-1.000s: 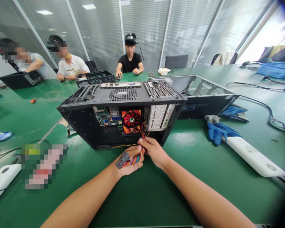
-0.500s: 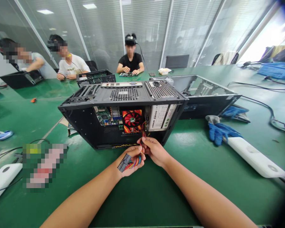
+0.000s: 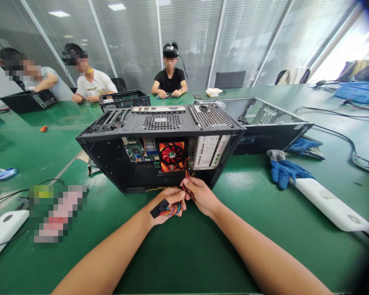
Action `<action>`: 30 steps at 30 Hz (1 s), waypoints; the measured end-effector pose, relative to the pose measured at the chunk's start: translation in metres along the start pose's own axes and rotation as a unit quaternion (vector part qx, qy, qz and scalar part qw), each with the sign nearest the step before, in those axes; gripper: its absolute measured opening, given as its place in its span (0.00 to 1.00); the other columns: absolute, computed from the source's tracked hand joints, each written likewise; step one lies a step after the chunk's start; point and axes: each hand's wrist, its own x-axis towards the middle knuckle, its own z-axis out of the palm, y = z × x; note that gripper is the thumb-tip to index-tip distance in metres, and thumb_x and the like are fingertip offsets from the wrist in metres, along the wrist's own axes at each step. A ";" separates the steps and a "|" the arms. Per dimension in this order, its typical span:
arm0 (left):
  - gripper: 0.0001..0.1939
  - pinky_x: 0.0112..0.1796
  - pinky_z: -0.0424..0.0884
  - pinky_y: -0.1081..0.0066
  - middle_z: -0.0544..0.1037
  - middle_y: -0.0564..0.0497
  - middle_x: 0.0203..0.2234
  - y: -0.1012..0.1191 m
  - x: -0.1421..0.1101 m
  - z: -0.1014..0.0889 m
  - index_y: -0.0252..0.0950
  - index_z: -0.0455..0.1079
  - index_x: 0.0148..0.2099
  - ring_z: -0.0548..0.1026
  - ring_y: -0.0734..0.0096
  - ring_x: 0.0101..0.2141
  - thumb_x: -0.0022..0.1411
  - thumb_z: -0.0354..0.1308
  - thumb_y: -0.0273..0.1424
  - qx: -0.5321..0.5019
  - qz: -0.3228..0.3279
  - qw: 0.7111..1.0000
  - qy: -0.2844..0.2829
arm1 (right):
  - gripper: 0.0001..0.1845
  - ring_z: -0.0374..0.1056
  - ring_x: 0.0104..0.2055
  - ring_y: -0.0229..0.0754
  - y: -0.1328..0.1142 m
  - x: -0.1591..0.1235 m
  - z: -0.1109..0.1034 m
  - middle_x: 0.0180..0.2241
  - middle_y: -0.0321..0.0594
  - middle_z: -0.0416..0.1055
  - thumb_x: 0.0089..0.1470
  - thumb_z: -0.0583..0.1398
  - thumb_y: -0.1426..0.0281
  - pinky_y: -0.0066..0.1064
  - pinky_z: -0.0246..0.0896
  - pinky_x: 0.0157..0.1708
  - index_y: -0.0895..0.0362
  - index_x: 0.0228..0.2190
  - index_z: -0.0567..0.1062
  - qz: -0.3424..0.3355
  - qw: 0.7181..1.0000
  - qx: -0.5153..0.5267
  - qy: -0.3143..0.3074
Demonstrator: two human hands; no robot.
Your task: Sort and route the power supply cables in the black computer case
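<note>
A black computer case (image 3: 104, 155) lies with its open side facing me. Inside are a green motherboard (image 3: 135, 152), a red cooling fan (image 3: 172, 156) and a white-labelled power supply (image 3: 210, 152). Multicoloured power cables (image 3: 174, 211) come out of the case below the power supply. My left hand (image 3: 169, 205) is closed on the bundle, with a black multi-pin connector (image 3: 160, 208) hanging over the wrist side. Beside it, my right hand (image 3: 199, 194) pinches the same cables, its fingertips close to the left thumb.
Another open case (image 3: 264, 137) stands behind on the right. Blue gloves (image 3: 289, 172) and a white power strip (image 3: 329, 203) lie to the right, another power strip (image 3: 7, 229) at left. Three people sit across the green table (image 3: 199, 262).
The connector has tilted and shifted slightly left as my left hand turned a little. Both hands keep hold of the cables in nearly the same place.
</note>
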 end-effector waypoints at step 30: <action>0.21 0.17 0.62 0.78 0.72 0.54 0.18 0.000 -0.004 0.010 0.33 0.66 0.35 0.69 0.76 0.15 0.60 0.55 0.49 0.197 0.047 0.977 0.062 | 0.22 0.57 0.17 0.32 0.004 0.001 0.000 0.14 0.29 0.59 0.50 0.62 0.51 0.26 0.50 0.20 0.58 0.25 0.71 -0.024 0.997 -0.073 0.013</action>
